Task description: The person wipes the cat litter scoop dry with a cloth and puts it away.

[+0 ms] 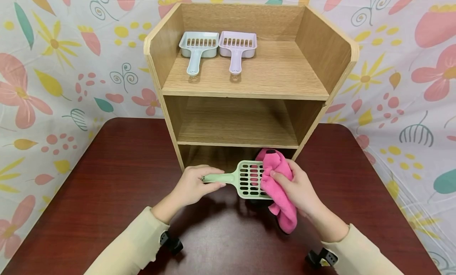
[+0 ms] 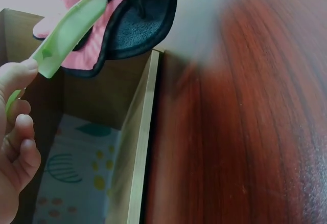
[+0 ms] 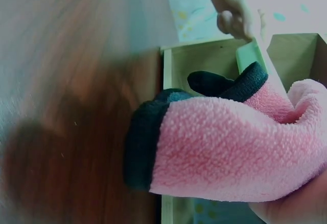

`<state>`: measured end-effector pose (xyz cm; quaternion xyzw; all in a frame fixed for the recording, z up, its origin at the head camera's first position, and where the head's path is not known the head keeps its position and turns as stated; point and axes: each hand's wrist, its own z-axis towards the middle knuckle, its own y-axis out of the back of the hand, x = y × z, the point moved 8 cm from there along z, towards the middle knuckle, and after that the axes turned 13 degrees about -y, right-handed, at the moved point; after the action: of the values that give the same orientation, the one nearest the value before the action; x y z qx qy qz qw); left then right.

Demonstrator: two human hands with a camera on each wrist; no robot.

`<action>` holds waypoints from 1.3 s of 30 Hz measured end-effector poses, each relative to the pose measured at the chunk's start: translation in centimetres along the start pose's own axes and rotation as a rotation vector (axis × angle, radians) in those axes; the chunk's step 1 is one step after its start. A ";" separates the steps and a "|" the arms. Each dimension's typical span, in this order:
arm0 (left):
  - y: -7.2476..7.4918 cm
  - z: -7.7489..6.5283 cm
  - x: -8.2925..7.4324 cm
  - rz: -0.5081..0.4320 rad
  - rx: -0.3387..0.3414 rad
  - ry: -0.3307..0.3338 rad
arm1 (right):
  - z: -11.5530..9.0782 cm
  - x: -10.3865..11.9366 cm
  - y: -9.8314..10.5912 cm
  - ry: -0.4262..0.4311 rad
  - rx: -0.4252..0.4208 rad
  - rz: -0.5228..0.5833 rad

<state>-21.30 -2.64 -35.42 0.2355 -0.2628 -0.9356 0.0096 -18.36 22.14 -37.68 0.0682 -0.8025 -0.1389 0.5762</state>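
A light green litter scoop (image 1: 229, 179) with a slotted head is held level in front of the shelf's lowest compartment. My left hand (image 1: 194, 184) pinches the end of its handle between thumb and fingers. With my right hand (image 1: 299, 188) I grip a bunched pink fleece cloth (image 1: 285, 205), thumb on top, folded over the right end of the scoop's head and hiding that edge. Pink shows through some slots, so cloth lies behind the head too. The left wrist view shows the scoop (image 2: 76, 27) nearly edge-on and the cloth's black trim (image 2: 140, 32).
A wooden shelf unit (image 1: 242, 92) stands at the back of the dark red table (image 1: 107, 188). On its top level, a pale blue scoop with its tray (image 1: 195, 61) and a lilac scoop with its tray (image 1: 236, 61) sit side by side. Behind hangs a flower-patterned curtain (image 1: 89, 97).
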 end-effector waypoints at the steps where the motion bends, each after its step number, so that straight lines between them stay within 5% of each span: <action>1: 0.1 0.0 0.0 0.004 -0.004 0.000 | -0.1 -0.1 0.0 0.001 -0.011 -0.006; 14: 0.7 -0.1 0.4 0.039 -0.054 0.020 | -1.4 -1.4 -0.6 -0.035 -0.024 0.067; 20: -0.3 -0.6 0.8 -0.048 0.016 0.125 | -1.3 -1.2 -0.2 0.002 -0.054 0.077; 27: -1.3 -0.7 0.2 -0.110 0.101 0.165 | -0.7 -1.3 0.4 -0.025 -0.072 0.083; 32: -1.4 -0.5 -0.1 -0.092 0.105 0.117 | -0.5 -1.3 0.6 -0.026 -0.086 0.092; 39: -0.7 -0.3 -0.5 0.006 -0.003 -0.007 | -0.9 -0.9 0.0 0.001 -0.063 0.158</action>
<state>-20.62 -2.14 -35.74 0.2315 -0.2620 -0.9368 0.0119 -17.22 22.29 -38.20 -0.0134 -0.8004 -0.1181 0.5876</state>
